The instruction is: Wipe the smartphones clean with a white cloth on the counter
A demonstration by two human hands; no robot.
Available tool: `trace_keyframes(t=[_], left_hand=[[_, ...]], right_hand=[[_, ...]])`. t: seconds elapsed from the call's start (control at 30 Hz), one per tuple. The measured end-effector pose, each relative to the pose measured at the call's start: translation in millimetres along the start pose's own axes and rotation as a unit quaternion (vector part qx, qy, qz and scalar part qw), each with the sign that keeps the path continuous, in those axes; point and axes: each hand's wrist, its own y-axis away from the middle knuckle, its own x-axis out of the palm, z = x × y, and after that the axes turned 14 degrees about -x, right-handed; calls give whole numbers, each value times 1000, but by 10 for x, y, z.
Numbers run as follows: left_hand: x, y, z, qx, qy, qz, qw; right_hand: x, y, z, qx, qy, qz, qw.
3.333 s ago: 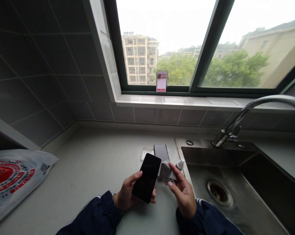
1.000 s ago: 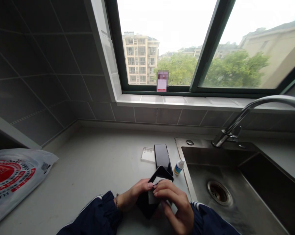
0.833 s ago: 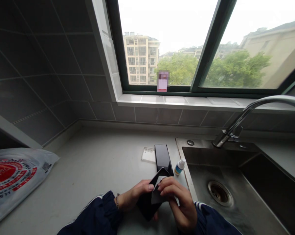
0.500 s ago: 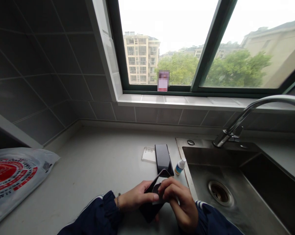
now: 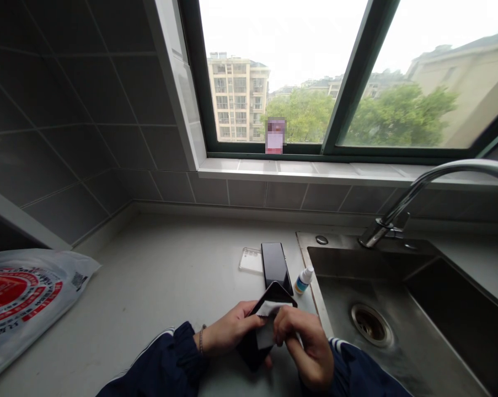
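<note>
Wrapped around a dark smartphone (image 5: pixel 249 353), my left hand (image 5: pixel 230 330) tilts it above the counter, thumb over its upper face. A grey-white cloth (image 5: pixel 266 333) lies spread over that face. My right hand (image 5: pixel 304 342) pinches the cloth at its right side, the fingers curled. Just beyond, a second black phone (image 5: pixel 274 264) rests flat on the counter, partly behind the held one. A clear phone case (image 5: pixel 251 260) lies to its left. On its right, near the sink's edge, stands a small white bottle (image 5: pixel 304 280) with a blue label.
The steel sink (image 5: pixel 335 298) with its drain is to the right, under a curved chrome faucet (image 5: pixel 414 198). A white plastic bag with red print (image 5: pixel 29 298) lies on the counter (image 5: pixel 158 270) at the left. A window sill (image 5: pixel 298 166) runs along the back.
The cloth has been spread wider across the phone, and its dark patch no longer shows. My right fingers have moved slightly right and down; the left thumb has shifted up.
</note>
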Motion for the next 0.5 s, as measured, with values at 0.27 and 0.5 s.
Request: trace_keyframes(t=[0.27,0.5], left_hand=[[-43,-44,-2,37,24,-35,998],[-41,-58,-7,58,42,-67,995]], right_hand=[[62,70,-126,-98,120,20,988],[51,54,-201,-127,246,68,958]])
